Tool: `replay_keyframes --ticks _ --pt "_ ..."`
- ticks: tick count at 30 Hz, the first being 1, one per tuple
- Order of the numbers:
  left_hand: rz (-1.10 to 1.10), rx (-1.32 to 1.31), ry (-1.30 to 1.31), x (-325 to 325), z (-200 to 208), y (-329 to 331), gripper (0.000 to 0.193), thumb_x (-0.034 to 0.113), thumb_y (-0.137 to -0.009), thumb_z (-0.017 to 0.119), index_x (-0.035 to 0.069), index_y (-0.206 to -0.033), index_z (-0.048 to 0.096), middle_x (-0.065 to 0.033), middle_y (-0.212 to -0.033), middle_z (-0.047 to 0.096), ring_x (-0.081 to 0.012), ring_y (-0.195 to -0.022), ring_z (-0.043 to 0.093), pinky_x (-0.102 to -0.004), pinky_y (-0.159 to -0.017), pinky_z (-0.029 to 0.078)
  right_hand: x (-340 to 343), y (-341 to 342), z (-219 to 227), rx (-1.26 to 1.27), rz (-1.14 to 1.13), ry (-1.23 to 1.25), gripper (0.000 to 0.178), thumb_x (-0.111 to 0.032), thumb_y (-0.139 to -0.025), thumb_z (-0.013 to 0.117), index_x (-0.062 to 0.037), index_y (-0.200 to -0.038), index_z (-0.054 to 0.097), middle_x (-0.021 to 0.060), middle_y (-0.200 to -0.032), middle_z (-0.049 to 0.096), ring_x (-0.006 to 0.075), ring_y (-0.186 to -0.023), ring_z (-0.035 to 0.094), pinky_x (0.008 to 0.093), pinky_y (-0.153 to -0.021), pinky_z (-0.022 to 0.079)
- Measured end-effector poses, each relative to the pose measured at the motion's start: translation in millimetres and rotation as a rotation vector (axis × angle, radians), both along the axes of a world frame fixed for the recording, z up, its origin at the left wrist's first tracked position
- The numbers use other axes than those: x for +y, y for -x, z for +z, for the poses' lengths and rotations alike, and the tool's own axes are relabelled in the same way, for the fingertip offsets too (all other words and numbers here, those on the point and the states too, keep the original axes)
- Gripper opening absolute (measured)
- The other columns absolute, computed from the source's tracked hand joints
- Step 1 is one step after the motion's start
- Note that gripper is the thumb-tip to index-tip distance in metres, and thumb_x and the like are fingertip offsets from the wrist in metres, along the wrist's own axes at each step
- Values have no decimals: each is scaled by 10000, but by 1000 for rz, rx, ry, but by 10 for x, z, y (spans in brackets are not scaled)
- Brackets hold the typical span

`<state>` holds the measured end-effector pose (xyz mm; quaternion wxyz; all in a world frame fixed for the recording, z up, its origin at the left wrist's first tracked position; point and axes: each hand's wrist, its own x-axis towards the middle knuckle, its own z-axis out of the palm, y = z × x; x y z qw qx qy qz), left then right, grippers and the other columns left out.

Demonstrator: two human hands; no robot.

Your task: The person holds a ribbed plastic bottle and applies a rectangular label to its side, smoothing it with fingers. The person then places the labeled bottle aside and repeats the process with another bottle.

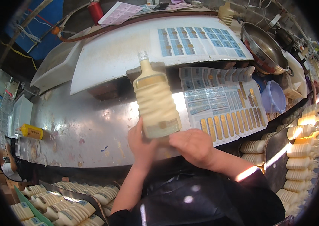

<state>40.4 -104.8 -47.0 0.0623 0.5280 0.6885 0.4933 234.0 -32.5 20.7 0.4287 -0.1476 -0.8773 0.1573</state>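
A cream-coloured bottle (157,100) with a wavy ribbed body and a clear neck top lies tilted back in front of me, its neck pointing away. The neck end rests by a dark block-like support (131,74) at the edge of the white board. My left hand (140,141) grips the lower left corner of the bottle, partly hidden behind it. At the lower right corner, the bent fingers of my right hand (194,146) press together against the bottle. A shiny label band and a small brownish patch show near its base. Just right of it lies a sheet of gold and blue labels (225,109).
The white board (110,56) beyond carries more blue labels (180,39). A large metal pan (265,47) and a lavender bucket (273,97) stand at right. A yellow bottle (31,131) lies at left. Crates of cream bottles (73,211) flank me on both sides.
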Motion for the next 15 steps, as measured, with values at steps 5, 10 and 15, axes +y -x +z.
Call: replay_keyframes --ticks 5,10,15 --pt "33 113 -77 5 228 -71 648 141 -772 824 7 -1362 592 -145 -1202 623 -316 -1087 593 -415 -984 470 50 128 311 -128 -11 -80 329 -79 -772 710 -31 -1097 686 97 -1043 700 262 -933 700 371 -775 524" --pt "59 225 -153 66 292 -143 535 117 -829 742 11 -1335 601 -150 -1200 639 -330 -1107 580 -428 -983 461 -44 268 499 -188 37 -177 327 -100 -795 683 -38 -1116 672 80 -1043 663 225 -908 661 353 -729 499" --pt "64 240 -172 93 282 -154 545 142 -795 759 15 -1305 615 -144 -1152 652 -340 -1065 594 -442 -951 459 -82 332 489 -240 102 -82 338 -91 -821 666 -23 -1151 660 99 -964 675 256 -858 677 389 -701 508"
